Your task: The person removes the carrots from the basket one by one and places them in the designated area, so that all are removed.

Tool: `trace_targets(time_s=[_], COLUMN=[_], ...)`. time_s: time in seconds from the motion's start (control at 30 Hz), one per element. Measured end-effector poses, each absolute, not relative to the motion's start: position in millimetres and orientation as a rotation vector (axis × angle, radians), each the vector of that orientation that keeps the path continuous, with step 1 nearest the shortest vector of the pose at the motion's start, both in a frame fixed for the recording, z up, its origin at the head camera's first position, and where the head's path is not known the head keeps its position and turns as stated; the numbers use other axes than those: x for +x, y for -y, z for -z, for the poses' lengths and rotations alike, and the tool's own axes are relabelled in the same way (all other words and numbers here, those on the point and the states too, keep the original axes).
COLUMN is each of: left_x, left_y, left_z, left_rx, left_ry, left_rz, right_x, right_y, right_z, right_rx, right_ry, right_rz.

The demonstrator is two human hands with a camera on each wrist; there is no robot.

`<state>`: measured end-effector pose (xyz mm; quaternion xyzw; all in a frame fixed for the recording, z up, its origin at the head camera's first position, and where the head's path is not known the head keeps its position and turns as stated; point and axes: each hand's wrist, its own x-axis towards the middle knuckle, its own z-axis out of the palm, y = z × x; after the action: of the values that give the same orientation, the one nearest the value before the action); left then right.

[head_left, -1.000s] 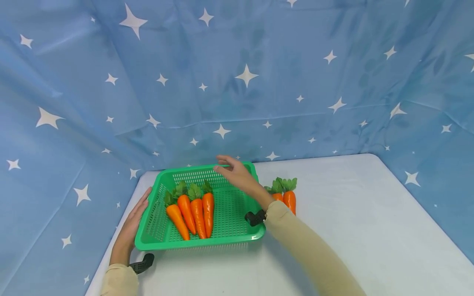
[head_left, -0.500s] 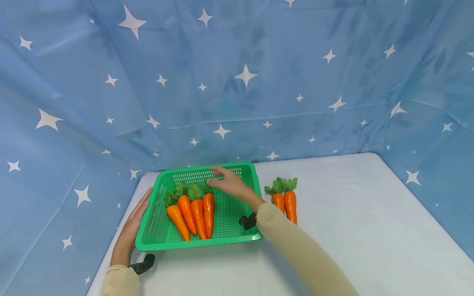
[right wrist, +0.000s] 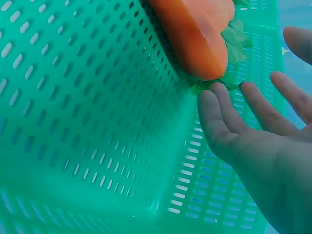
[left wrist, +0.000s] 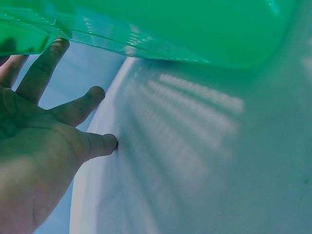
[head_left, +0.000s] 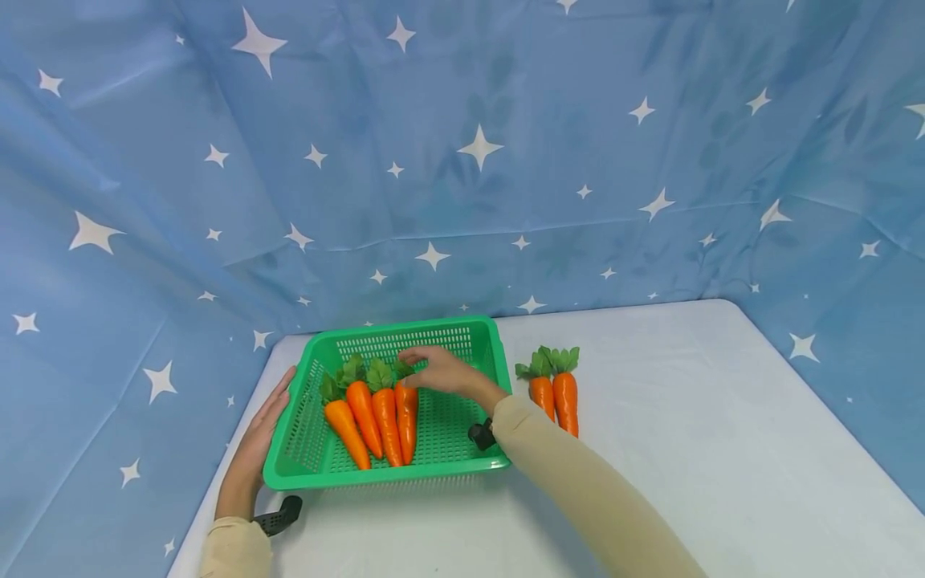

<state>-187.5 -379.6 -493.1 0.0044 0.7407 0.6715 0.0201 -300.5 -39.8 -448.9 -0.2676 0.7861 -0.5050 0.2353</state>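
A green plastic basket [head_left: 311, 482] with slotted walls holds several orange carrots with green leafy tops, lying side by side in its left half. Against the basket's left side rests my left hand [head_left: 258, 437], fingers extended along the outer wall; the left wrist view shows those fingers [left wrist: 36, 73] spread beside and under the green rim. My right hand [head_left: 442, 372] reaches into the basket over the rightmost carrot [head_left: 408, 425]. Seen from the right wrist, its loosely bent fingertips are right at the leafy top of that carrot [right wrist: 200, 48], with nothing gripped between them.
Two more carrots [head_left: 566, 397] lie on the white tabletop [head_left: 694, 433] just right of the basket, partly behind my right sleeve. A blue star-patterned cloth [head_left: 578, 160] hangs behind and along both sides of the table.
My right hand has moved left and down from the basket's back right rim to the rightmost carrot's leafy top. The left hand, basket and carrots stay in place.
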Motion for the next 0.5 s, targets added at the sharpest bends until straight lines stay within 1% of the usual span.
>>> trace_targets(time_s=[0.5], left_x=[-186.6], left_y=[380.2], left_z=[492.8], left_rx=[0.000], left_ry=[-2.330], left_rz=[-2.035], right_x=[-299.5], right_y=[40.3], right_z=[457.6], right_rx=[-0.797], right_ry=[-2.093], right_rz=[1.289])
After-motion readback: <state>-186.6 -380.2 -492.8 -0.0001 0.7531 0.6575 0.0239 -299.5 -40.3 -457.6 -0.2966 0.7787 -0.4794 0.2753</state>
